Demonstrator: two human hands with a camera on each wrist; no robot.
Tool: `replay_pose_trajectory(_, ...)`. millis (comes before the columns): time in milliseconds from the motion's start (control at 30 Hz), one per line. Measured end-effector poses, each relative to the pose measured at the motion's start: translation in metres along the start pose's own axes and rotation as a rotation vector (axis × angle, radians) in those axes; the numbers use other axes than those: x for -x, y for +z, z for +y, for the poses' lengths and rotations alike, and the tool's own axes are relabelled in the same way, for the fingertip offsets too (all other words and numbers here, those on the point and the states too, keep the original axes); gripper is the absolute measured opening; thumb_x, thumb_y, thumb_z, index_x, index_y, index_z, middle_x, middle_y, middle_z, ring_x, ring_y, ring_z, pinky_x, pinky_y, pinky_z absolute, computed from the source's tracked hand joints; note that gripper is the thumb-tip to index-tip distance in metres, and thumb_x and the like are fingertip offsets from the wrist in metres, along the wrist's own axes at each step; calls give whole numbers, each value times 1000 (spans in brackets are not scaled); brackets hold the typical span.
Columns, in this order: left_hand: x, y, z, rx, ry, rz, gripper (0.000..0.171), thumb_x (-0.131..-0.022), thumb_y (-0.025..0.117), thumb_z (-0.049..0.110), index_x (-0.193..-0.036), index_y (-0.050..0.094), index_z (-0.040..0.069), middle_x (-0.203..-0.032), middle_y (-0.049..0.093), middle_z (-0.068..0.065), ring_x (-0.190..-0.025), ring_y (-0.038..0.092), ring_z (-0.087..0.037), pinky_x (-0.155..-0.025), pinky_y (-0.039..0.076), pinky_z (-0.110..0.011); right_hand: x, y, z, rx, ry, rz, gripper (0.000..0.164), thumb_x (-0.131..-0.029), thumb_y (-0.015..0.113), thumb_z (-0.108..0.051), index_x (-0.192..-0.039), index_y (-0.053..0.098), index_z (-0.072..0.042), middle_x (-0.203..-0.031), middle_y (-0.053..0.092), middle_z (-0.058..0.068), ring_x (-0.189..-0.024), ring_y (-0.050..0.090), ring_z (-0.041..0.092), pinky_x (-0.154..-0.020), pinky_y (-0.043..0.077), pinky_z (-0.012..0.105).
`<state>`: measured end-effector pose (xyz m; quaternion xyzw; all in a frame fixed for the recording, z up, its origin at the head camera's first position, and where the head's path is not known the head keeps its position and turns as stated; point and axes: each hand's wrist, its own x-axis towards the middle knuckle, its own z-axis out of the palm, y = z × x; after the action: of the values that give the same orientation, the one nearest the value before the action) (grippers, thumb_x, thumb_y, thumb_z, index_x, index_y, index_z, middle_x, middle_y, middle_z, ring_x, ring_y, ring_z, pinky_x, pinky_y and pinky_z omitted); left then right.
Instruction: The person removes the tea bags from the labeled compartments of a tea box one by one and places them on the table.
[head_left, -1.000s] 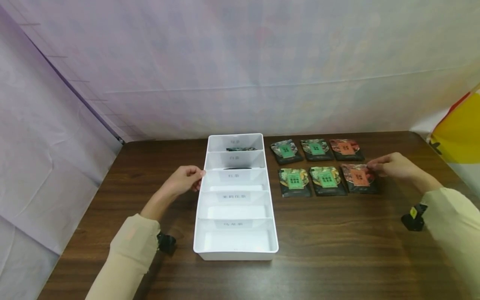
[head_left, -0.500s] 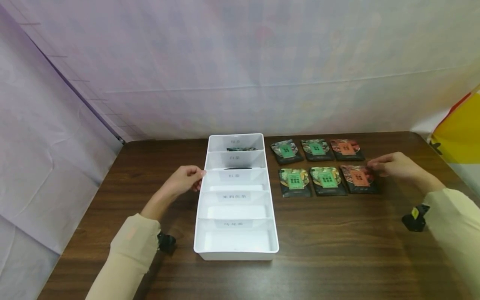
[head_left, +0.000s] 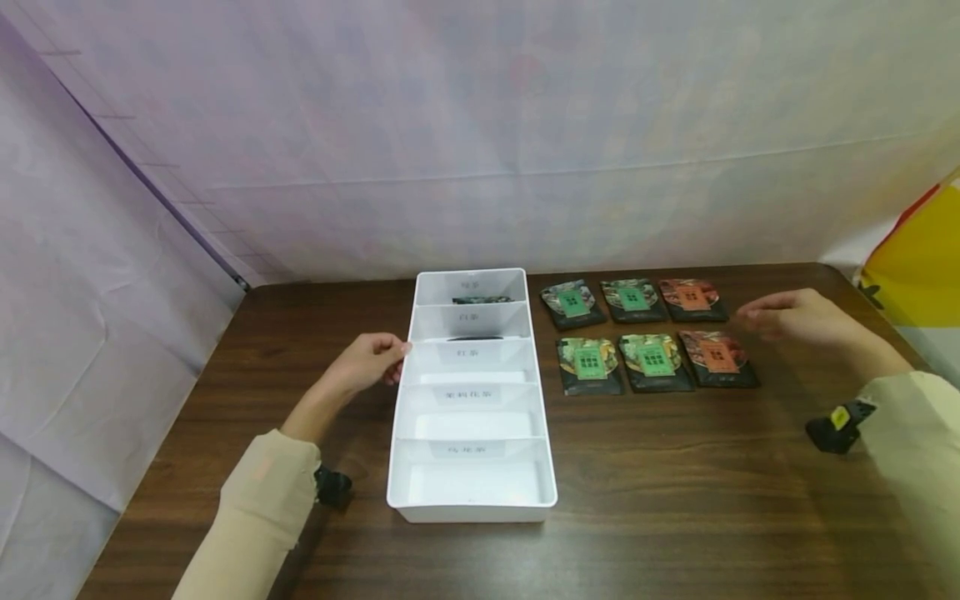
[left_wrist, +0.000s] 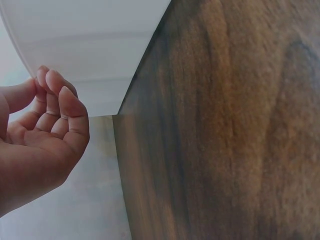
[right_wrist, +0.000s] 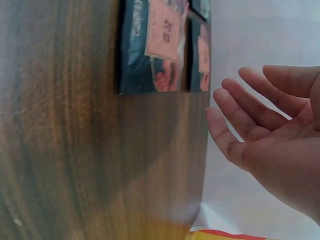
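A white divided box (head_left: 471,487) with labelled compartments stands on the table. My left hand (head_left: 371,363) pinches its left rim between thumb and fingertips; the left wrist view shows the hand (left_wrist: 47,120) at the box wall (left_wrist: 95,55). My right hand (head_left: 806,321) hovers just right of the tea packets, holding nothing. In the right wrist view its fingers (right_wrist: 240,112) are loosely bent, apart from the packets. Nearest to it lie the front red-labelled tea packet (head_left: 718,358) and the back red-labelled tea packet (head_left: 693,300).
Green-labelled tea packets lie flat in two rows: dark ones (head_left: 573,302) (head_left: 633,300) behind, lighter ones (head_left: 590,365) (head_left: 656,362) in front. Packet edges show in the box's back compartments (head_left: 482,299). A pale curtain (head_left: 480,167) hangs behind the brown table (head_left: 660,483).
My right hand has lifted off the front red-labelled tea packet and moved slightly back and up. That packet lies in place. My left hand stays on the box rim.
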<state>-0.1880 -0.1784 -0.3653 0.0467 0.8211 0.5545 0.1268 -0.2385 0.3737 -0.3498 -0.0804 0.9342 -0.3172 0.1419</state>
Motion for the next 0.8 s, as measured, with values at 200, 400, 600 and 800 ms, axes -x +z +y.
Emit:
replay_pose_trajectory(200,0,0,-1,7,1,1,21,-95,46,7,-80,52,-6,-63,50,-4,-58,49,-12,-55,45,-24,-2,-4,-7,0,-5,1,46,-99,38,-24,-124,44,14,-121,48,32,-91,59,14,-73,51,36)
replay_pose_trajectory(400,0,0,0,1,1,0,21,-95,46,7,-80,53,-6,-63,50,-3,-58,50,-12,-56,46,-26,-4,-6,-20,37,-13,23,49,-98,41,-31,-123,48,10,-122,49,29,-96,57,18,-72,50,34)
replay_pose_trajectory(600,-1,0,0,-9,2,0,21,-95,46,8,-81,53,-6,-63,50,-4,-59,50,-12,-56,46,-26,-4,-4,-39,10,-8,13,55,-97,40,-39,-128,45,7,-125,47,28,-108,51,36,-83,46,47)
replay_pose_trajectory(800,-1,0,0,-15,-3,1,21,-95,47,8,-82,53,-7,-64,50,-4,-59,50,-12,-56,46,-26,-7,-2,-59,21,-23,-8,61,-95,39,-46,-130,44,3,-128,44,29,-111,47,42,-84,42,53)
